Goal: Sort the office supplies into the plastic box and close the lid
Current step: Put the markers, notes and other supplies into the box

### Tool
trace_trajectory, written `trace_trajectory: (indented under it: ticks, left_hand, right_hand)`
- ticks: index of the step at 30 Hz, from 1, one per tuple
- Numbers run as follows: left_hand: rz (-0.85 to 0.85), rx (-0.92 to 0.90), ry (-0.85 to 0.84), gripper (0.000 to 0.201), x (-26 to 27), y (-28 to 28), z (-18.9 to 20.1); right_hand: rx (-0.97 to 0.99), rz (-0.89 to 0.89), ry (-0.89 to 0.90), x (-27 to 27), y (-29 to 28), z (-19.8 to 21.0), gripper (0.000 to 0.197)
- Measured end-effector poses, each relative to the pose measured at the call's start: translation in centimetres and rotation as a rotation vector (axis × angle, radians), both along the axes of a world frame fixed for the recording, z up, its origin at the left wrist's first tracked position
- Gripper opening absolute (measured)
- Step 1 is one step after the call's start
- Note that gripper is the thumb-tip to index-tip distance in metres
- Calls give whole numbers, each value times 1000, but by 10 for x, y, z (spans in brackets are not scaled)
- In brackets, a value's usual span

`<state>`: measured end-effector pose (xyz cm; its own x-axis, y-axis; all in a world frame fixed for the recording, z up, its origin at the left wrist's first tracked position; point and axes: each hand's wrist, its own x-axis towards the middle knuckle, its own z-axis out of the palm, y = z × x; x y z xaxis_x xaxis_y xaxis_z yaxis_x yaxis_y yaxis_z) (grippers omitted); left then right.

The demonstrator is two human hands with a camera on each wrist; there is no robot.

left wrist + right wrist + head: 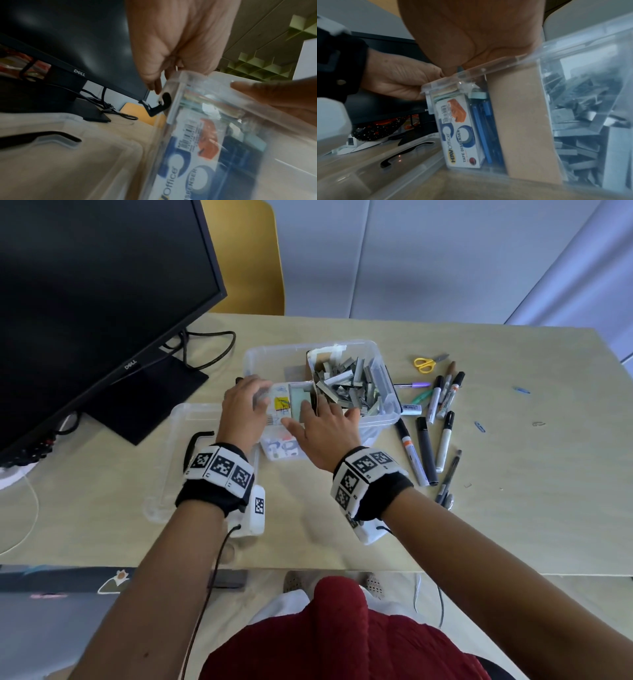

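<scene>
I have both hands at the clear plastic box (388, 419) on the tan desk (513, 474). My left hand (244, 409) sits at the box's near-left corner, fingers curled over the rim and onto a flat pack (279, 405) with a yellow patch that lies on top of the contents there; I can't tell whether the fingers actually pinch it or only rest on it. My right hand (325, 433) reaches over the front rim with fingers extended and relaxed, tips down inside against a pale green item (301, 405); nothing is clasped in it.

Through the front wall, in the right wrist view, I see a tape dispenser carton (462, 135) standing upright at the left end, blue pens (483, 121) beside it, then a brown cardboard divider (525, 121), and a heap of grey staple strips (349, 385) filling the right part of the box.

The lid (185, 453) lies flat on the desk just left of the box, its black latch (197, 443) showing. To the right of the box, several markers (431, 440) and pens lie loose, with yellow-handled scissors (426, 362) beyond them and a few paper clips (479, 426) farther right. A dark monitor (96, 285) stands at the left
</scene>
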<state>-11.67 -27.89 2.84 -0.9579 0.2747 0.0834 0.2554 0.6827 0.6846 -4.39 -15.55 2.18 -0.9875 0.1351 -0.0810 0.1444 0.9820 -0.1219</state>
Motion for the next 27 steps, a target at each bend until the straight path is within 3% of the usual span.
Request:
trace_trajectory:
  ticks: [8, 10, 14, 17, 21, 27]
  left_hand:
    - [81, -17, -60, 21, 29, -50, 8]
    - [114, -158, -161, 31, 45, -62, 2]
    - [72, -625, -515, 71, 76, -76, -13]
    - [71, -769, -631, 84, 96, -79, -25]
    - [90, -748, -716, 74, 112, -82, -44]
    - [68, -552, -658, 58, 119, -84, -48]
  right_hand:
    - [1, -61, 67, -16, -7, -2, 55]
    - [-5, -73, 83, -18, -10, -3, 55]
    - [-28, -80, 106, -19, -13, -3, 54]
    - [-24, -80, 101, -19, -14, -3, 54]
    - [-27, -76, 104, -17, -14, -2, 52]
    - [-27, -33, 138, -10, -12, -3, 45]
